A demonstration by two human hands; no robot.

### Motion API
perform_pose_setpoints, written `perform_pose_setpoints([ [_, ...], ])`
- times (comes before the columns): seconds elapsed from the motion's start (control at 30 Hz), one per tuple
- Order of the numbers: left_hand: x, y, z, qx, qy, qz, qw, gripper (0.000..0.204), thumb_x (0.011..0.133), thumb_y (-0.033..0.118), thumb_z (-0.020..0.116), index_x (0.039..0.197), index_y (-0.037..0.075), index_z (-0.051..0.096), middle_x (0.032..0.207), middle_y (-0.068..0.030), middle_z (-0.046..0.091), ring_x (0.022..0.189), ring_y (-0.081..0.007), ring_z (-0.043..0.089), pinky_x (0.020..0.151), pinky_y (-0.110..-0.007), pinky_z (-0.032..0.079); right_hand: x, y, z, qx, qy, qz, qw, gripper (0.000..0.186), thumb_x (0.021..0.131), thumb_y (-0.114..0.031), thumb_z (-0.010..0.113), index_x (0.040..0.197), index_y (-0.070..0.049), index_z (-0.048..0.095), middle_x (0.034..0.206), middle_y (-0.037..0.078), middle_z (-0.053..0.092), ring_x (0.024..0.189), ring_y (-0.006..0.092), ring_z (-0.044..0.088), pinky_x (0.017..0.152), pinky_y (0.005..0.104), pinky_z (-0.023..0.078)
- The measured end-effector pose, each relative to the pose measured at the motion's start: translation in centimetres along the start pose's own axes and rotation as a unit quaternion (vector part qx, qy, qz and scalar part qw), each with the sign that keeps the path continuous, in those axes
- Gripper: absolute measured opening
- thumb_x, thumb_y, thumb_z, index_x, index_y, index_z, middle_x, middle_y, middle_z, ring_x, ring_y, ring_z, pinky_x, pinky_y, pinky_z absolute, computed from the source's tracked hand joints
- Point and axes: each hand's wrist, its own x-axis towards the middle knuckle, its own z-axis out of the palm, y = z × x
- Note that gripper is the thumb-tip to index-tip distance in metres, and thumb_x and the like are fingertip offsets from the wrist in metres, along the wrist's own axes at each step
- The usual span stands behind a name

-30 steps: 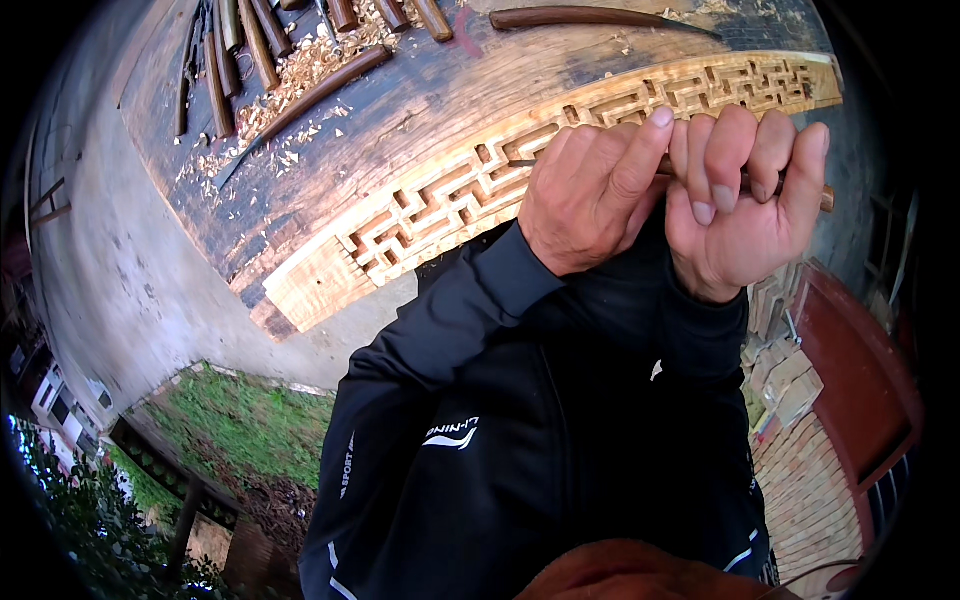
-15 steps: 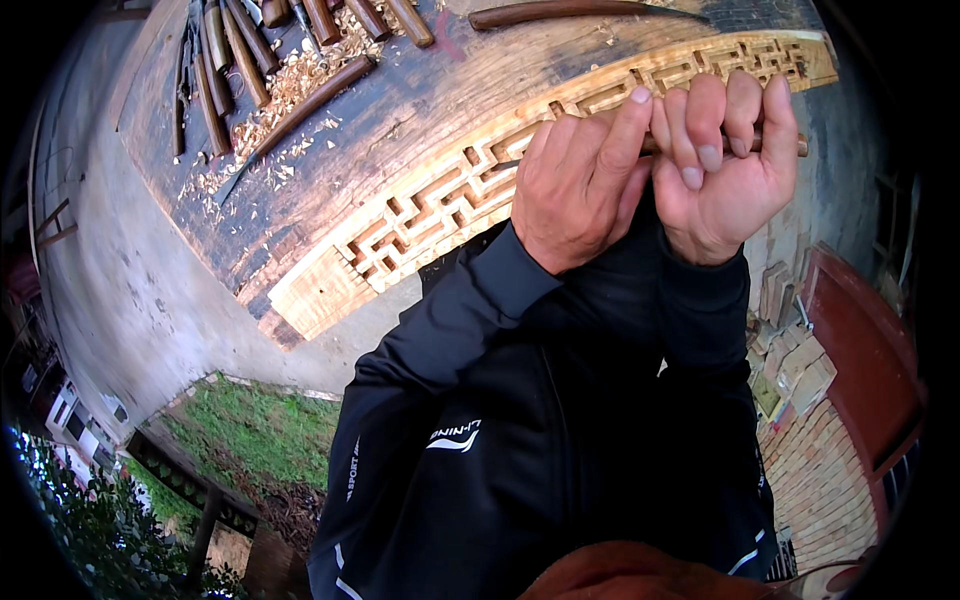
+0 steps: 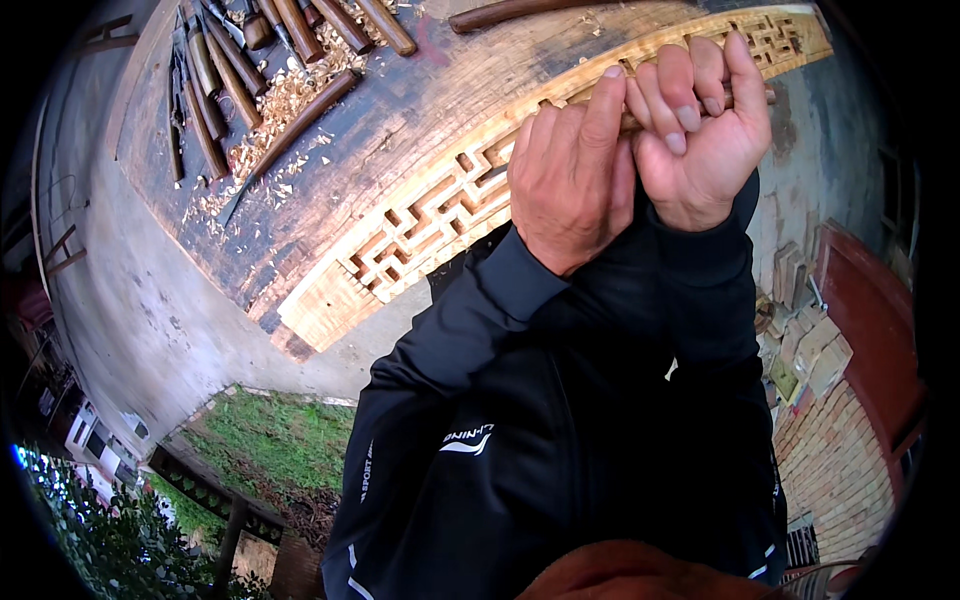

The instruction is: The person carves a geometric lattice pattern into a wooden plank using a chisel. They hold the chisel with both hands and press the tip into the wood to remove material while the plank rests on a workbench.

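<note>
A: What's the surface like?
B: A worn wooden bench (image 3: 395, 130), stained dark in patches, with pale shavings (image 3: 262, 125) scattered near its far left. Several wooden-handled chisels (image 3: 235, 80) lie there; a long-handled knife (image 3: 310, 118) rests just beside the shavings.

A: And the work?
B: A pale carved board (image 3: 335, 305) lies slantwise along the near edge, cut with angular grooves.

A: The hands?
B: Both grasp one wooden-handled tool (image 3: 629, 122) above the board. The left hand (image 3: 570, 175) closes over its forward part; the right hand (image 3: 700, 150) curls its fingers round the handle. I can't tell where its tip sits.

A: Around them?
B: Grey concrete floor (image 3: 175, 285), a grass patch (image 3: 275, 440) lower left, bricks (image 3: 840, 460) and a dark red panel (image 3: 872, 330) at right.
</note>
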Motion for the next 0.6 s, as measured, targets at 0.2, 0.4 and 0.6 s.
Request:
perform_pose_setpoints([
  [0.2,0.1,0.2,-0.6,-0.007,-0.008,-0.013,1.000,0.071,0.081,-0.006,0.079,0.150,-0.003,0.064,0.099,-0.0143,0.073,0.082,-0.0303,0.068,0.072,-0.039,0.053,-0.2,-0.1,0.0,0.014,-0.013,0.003,1.000,0.054,0.120,-0.037,0.041,0.069,-0.019,0.037,0.058,-0.001,0.039,0.046,0.0119,0.028,0.051,0.0301,0.026],
  [0.4,0.3,0.2,-0.6,0.018,0.010,0.082,0.996,0.065,0.086,0.002,0.080,0.149,0.001,0.065,0.119,-0.0143,0.077,0.096,-0.0290,0.073,0.079,-0.040,0.053,0.4,-1.4,-0.1,0.083,-0.064,0.003,0.994,0.055,0.120,-0.040,0.034,0.070,-0.019,0.036,0.056,0.000,0.040,0.044,0.0118,0.028,0.050,0.0300,0.029],
  [0.6,0.1,-0.1,-0.6,-0.025,-0.010,0.061,0.998,0.071,0.085,0.005,0.083,0.152,0.001,0.062,0.132,-0.0195,0.073,0.105,-0.0331,0.073,0.087,-0.042,0.055,1.0,-2.1,0.9,0.019,-0.095,0.005,0.995,0.056,0.120,-0.040,0.034,0.069,-0.019,0.035,0.056,0.001,0.040,0.043,0.0115,0.028,0.050,0.0287,0.030],
])
